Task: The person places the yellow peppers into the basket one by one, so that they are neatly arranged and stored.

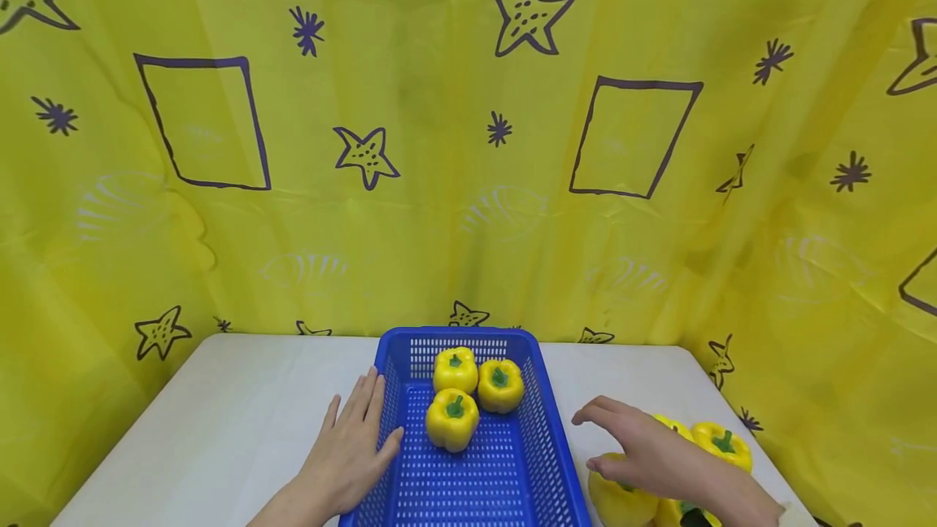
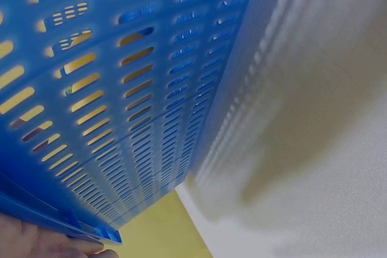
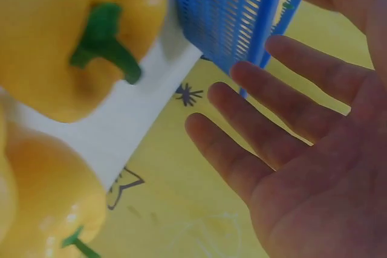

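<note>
A blue perforated plastic basket (image 1: 476,482) stands in the middle of the white table, with three yellow bell peppers (image 1: 452,420) grouped in its far half. My left hand (image 1: 350,450) rests on the basket's left rim, fingers straight and pointing away; the left wrist view shows the fingers at the rim (image 2: 36,209). Above a cluster of yellow bell peppers (image 1: 721,447) right of the basket hovers my right hand (image 1: 644,446). Its palm holds nothing, and the fingers (image 3: 230,143) are spread and slightly bent. That hand and forearm partly hide the cluster in the head view.
The white table (image 1: 198,429) extends to both sides of the basket. A yellow curtain (image 1: 424,250) with dark star and square drawings hangs behind the table and along its sides. The basket's right wall (image 3: 224,16) stands between the right-hand peppers and the basket's inside.
</note>
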A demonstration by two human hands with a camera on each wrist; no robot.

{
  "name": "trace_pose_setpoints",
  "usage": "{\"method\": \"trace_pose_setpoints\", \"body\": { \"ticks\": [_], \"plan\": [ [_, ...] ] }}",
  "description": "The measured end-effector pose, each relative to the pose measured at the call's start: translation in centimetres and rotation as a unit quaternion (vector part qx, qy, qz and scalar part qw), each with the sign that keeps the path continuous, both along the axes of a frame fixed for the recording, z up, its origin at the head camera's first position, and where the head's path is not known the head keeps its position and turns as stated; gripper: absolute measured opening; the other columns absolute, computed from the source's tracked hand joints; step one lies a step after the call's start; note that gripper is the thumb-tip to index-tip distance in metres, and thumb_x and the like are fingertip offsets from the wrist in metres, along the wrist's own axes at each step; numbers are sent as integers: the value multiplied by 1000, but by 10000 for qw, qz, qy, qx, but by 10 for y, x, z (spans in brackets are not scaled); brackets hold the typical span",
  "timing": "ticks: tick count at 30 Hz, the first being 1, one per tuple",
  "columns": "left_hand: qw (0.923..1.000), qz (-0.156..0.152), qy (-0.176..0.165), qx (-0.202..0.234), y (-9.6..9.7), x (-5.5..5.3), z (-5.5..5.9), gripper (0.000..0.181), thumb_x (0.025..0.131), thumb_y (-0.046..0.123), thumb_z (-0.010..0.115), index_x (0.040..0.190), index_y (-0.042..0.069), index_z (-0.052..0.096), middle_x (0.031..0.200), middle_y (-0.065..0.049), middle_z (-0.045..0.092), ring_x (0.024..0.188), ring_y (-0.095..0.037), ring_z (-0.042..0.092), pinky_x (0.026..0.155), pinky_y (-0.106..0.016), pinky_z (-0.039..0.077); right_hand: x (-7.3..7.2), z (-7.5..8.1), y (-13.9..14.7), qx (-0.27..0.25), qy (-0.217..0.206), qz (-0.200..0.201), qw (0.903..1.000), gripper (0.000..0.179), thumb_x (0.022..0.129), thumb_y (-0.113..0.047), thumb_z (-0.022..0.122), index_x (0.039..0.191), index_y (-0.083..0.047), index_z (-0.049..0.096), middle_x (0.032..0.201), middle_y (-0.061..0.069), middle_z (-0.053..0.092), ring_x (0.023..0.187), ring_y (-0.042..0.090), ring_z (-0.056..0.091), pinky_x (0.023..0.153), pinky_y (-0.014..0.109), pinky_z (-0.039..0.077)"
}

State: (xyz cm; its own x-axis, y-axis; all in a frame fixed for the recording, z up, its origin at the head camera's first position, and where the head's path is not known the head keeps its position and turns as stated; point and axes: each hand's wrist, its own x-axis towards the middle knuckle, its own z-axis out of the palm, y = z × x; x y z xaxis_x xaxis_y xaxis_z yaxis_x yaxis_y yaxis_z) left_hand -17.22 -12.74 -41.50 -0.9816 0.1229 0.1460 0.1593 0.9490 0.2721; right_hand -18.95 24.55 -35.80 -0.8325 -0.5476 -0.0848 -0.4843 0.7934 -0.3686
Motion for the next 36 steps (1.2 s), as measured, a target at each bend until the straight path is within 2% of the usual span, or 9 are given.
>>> {"method": "trace_pose_setpoints", "body": {
  "ticks": [6, 10, 14, 19, 27, 32, 36],
  "plan": [
    [10000, 18, 41, -1, 0, 0, 0, 73, 89, 49, 41, 143, 5, 18, 151, -11, 12, 138, -30, 14, 108, -55, 11, 1, -10, 7, -79, -744, -93, 9972, 36, 78, -39, 65, 111, -34, 53, 113, -11, 52, 90, 4, 51, 77, 29, 50],
    [10000, 43, 19, -10, 0, 0, 0, 73, 89, 49, 41, 143, 5, 19, 151, -11, 13, 138, -30, 14, 108, -55, 11, 1, -16, 9, -113, -972, -44, 9952, 36, 76, -37, 67, 110, -34, 54, 112, -9, 54, 87, 3, 50, 76, 27, 50],
    [10000, 50, -21, -10, 0, 0, 0, 73, 89, 49, 41, 143, 5, 18, 151, -11, 12, 138, -30, 14, 108, -55, 11, 1, -19, 9, -6, -1212, -82, 9926, 34, 75, -35, 68, 107, -34, 56, 110, -7, 55, 84, 3, 50, 79, 32, 50],
    [9999, 71, -85, 1, 0, -1, 1, 74, 89, 49, 40, 143, 6, 17, 151, -11, 12, 138, -30, 13, 108, -55, 9, 2, -20, 9, 155, -1537, -330, 9874, 35, 72, -33, 71, 105, -33, 58, 109, -8, 56, 84, 6, 50, 79, 40, 50],
    [9999, 78, -110, -29, 0, 0, 1, 74, 89, 50, 39, 143, 6, 17, 151, -11, 11, 138, -30, 12, 108, -55, 9, 8, -24, 14, 178, -1799, -719, 9809, 48, 66, -29, 75, 109, -35, 55, 106, -16, 53, 84, 9, 50, 77, 45, 49],
    [9999, 82, -86, -6, 0, 0, 2, 74, 89, 49, 40, 143, 5, 17, 151, -11, 12, 138, -30, 13, 109, -55, 9, 8, -25, 15, 122, -1824, -744, 9803, 48, 67, -27, 75, 110, -35, 55, 103, -16, 54, 84, 9, 51, 75, 45, 49],
    [9999, 92, -126, 16, 1, 0, 1, 74, 89, 50, 40, 143, 5, 17, 151, -11, 12, 138, -31, 13, 108, -55, 8, 5, -26, 13, 280, -1710, -691, 9825, 48, 66, -25, 76, 109, -33, 56, 99, -17, 54, 80, 8, 50, 75, 43, 50]
  ]
}}
